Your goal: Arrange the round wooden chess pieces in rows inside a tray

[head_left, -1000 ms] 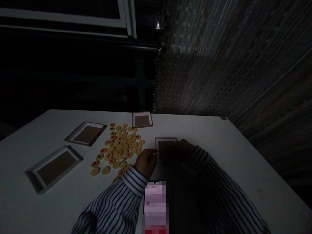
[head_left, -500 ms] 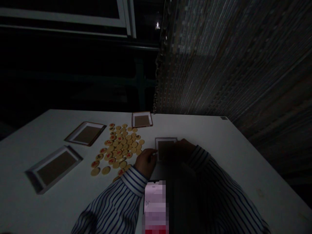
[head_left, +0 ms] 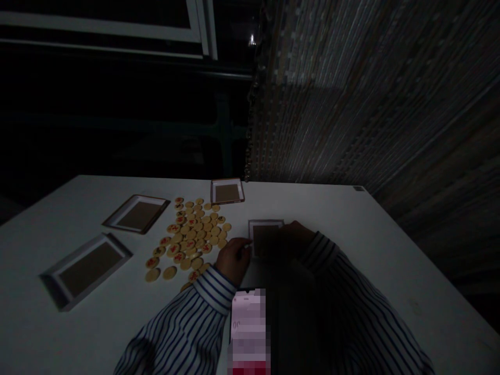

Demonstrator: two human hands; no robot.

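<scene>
On the white table a shallow box (head_left: 266,224) stands between my hands, its brown floor partly in shadow. My left hand (head_left: 234,259) is closed, thumb and forefinger pinched at the box's near left edge. At the right side my right hand (head_left: 299,237) holds the box, though deep shadow hides most of its fingers. Just left of my left hand spread many round wooden Chinese chess pieces (head_left: 199,234), some face up with red or black characters, others blank side up. A lit phone (head_left: 248,317) lies below, between my striped sleeves.
Three more shallow boxes lie around the pieces: one at the back (head_left: 227,192), one at the left (head_left: 136,214) and a larger-looking one nearer the front left (head_left: 88,271). A string curtain (head_left: 332,104) hangs behind the table (head_left: 363,234) at the right. The room is dim.
</scene>
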